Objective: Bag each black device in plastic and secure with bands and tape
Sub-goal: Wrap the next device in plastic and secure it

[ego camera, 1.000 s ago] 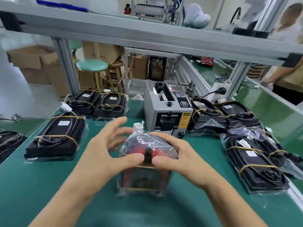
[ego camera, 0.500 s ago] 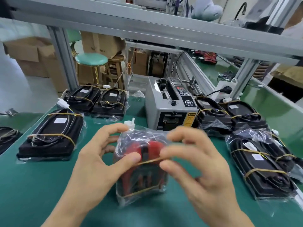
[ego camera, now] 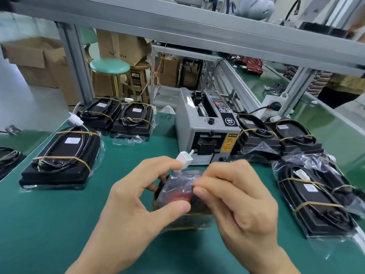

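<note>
A bagged black device (ego camera: 177, 192) with red parts and yellow rubber bands is held upright over the green table (ego camera: 49, 224) between both hands. My left hand (ego camera: 138, 202) grips its left side, thumb across the front. My right hand (ego camera: 237, 200) pinches the clear plastic at its top right. A white connector (ego camera: 184, 158) sticks up from the bag near my left fingertips. The device's lower part is hidden behind my hands.
A grey tape dispenser (ego camera: 205, 133) stands just behind the held device. Banded, bagged devices lie at left (ego camera: 61, 157), back left (ego camera: 116, 117), back right (ego camera: 276, 139) and right (ego camera: 314, 200). An aluminium frame post (ego camera: 75, 62) rises at the back left.
The device has been tipped up and turned in my hands. My right hand let go of the rubber band it was stretching and now pinches the plastic at the top.
</note>
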